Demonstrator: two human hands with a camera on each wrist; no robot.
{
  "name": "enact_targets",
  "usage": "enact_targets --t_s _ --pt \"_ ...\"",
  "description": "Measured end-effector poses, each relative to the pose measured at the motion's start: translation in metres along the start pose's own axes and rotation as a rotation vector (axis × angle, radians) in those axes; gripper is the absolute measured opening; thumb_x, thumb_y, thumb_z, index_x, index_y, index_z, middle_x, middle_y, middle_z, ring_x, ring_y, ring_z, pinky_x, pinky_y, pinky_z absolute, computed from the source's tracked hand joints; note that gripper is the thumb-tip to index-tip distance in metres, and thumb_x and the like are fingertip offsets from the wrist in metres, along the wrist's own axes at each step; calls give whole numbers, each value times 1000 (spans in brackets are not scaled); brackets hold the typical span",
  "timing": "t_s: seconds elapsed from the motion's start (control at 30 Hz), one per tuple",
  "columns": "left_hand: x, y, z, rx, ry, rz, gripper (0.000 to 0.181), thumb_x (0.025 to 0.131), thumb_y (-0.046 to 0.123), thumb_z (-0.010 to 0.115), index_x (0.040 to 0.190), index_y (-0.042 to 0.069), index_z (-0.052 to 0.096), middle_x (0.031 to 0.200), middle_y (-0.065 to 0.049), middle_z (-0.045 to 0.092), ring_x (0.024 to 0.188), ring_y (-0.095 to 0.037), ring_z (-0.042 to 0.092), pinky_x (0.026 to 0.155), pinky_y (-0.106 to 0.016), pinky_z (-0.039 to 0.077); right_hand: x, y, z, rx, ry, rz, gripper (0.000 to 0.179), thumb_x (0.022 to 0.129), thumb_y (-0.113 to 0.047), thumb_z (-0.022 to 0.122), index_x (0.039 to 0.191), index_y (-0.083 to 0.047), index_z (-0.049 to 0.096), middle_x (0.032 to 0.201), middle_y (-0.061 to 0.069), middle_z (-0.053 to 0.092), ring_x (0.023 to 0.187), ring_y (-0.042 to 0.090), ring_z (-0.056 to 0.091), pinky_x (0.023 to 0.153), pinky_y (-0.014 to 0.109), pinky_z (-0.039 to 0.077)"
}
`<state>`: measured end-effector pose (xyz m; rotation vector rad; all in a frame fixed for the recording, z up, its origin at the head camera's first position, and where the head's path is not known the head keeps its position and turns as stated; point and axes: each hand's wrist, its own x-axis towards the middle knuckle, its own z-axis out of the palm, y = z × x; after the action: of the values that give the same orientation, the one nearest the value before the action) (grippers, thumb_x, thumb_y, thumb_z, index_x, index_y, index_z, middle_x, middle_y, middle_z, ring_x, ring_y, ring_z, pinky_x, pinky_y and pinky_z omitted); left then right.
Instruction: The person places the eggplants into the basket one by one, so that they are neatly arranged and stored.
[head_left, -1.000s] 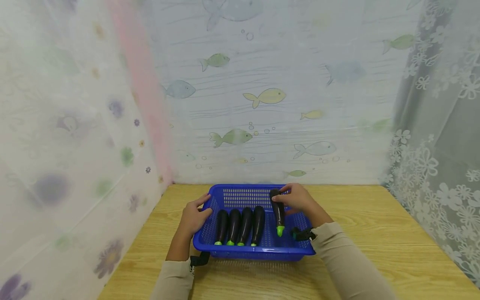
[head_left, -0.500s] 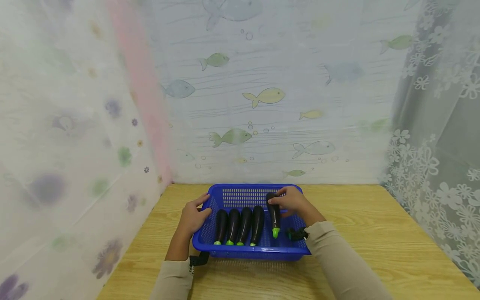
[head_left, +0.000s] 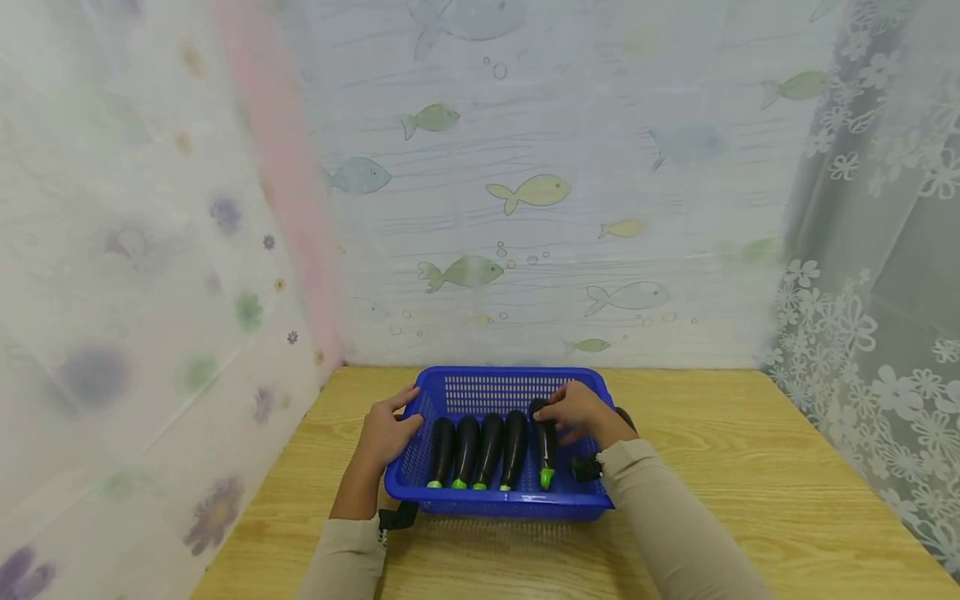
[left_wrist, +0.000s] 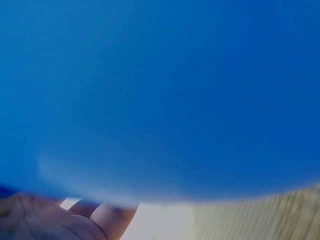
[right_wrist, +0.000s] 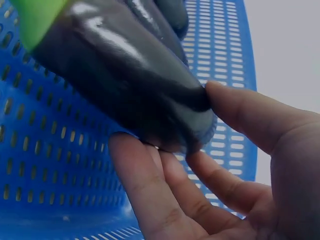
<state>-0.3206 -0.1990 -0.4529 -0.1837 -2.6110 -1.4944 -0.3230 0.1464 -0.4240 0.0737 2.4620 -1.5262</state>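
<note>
A blue plastic basket [head_left: 510, 500] with slotted walls stands on the table. My left hand [head_left: 386, 433] grips its left rim; in the left wrist view the blue wall fills most of the picture, with part of the palm below it. My right hand [head_left: 581, 410] holds a dark eggplant [head_left: 547, 446] by its rounded end, inside the basket, green stem toward me. The right wrist view shows thumb on one side of this eggplant [right_wrist: 125, 75] and fingers beneath it. To its left, several eggplants [head_left: 491, 450] lie side by side in a row, stems toward me.
Behind my right wrist, at the basket's right side, a dark rounded thing [head_left: 624, 417] shows, mostly hidden. The wooden table [head_left: 750, 467] reaches back to a fish-print curtain [head_left: 525, 250]; a flowered sheet [head_left: 150, 333] hangs at the left.
My right hand has moved left and lower with the eggplant, bringing it down into the basket beside the row. The left hand has kept its place on the rim.
</note>
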Motion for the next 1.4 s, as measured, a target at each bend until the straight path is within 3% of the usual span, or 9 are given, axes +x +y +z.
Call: enact_targets --t_s 0.47,0.63,0.93,1.4 --pt "-1 1 -1 9 -8 -2 58 94 18 66 151 14 55 160 -2 48 127 -43 63 87 -51 62 -3 0 3 -16 -25 28 46 87 -6 81 121 10 54 116 27 61 94 38 72 75 47 65" --pt "-1 0 -1 7 -7 0 59 94 16 65 152 13 54 161 -3 47 128 -44 62 87 -52 62 -1 1 3 -20 -43 44 43 87 -3 80 119 9 54 115 27 62 93 37 73 73 43 65" --pt "0 2 0 9 -8 -9 59 93 16 65 152 15 54 161 -2 47 130 -44 61 89 -51 62 -1 3 4 -58 -36 51 40 86 -4 81 113 7 55 107 24 65 93 39 74 75 47 65" --pt "0 1 0 1 4 -12 61 91 15 66 151 16 56 158 2 50 127 -40 63 76 -37 62 11 11 5 -111 -29 63 38 86 -8 83 112 5 57 112 24 65 92 38 75 73 44 65"
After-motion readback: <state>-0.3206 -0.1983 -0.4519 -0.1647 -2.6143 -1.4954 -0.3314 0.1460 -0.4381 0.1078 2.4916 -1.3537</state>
